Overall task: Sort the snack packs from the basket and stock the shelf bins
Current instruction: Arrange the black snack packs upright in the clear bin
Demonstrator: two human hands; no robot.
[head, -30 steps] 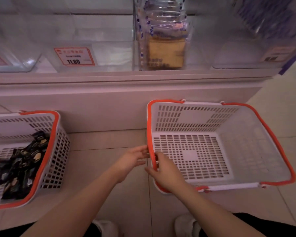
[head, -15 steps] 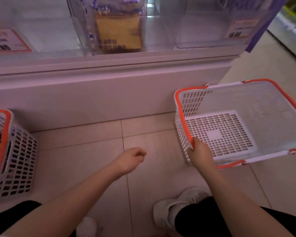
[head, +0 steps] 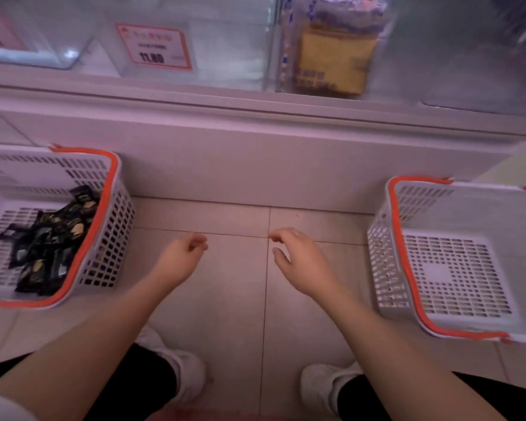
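Observation:
On the floor at the left stands a white basket with an orange rim [head: 110,189], holding several small dark snack packs [head: 50,235]. A second white basket with an orange rim [head: 390,208] sits at the right and holds nothing. My left hand [head: 181,258] hovers over the tiles between the baskets, fingers loosely curled, holding nothing. My right hand [head: 301,262] hangs beside it, fingers relaxed and slightly bent, also holding nothing. Neither hand touches a basket. Clear shelf bins [head: 225,53] line the shelf above; one holds yellow and blue packs [head: 331,56].
A price tag reading 11.80 [head: 154,50] hangs on a clear bin front. The white shelf base [head: 255,153] runs across behind the baskets. My two white shoes [head: 182,369] rest on the beige tiled floor [head: 234,299] below my arms.
My right hand has let go of the right basket's rim and drawn back to the middle. That basket now sits farther right, and the left basket with packs is back in view.

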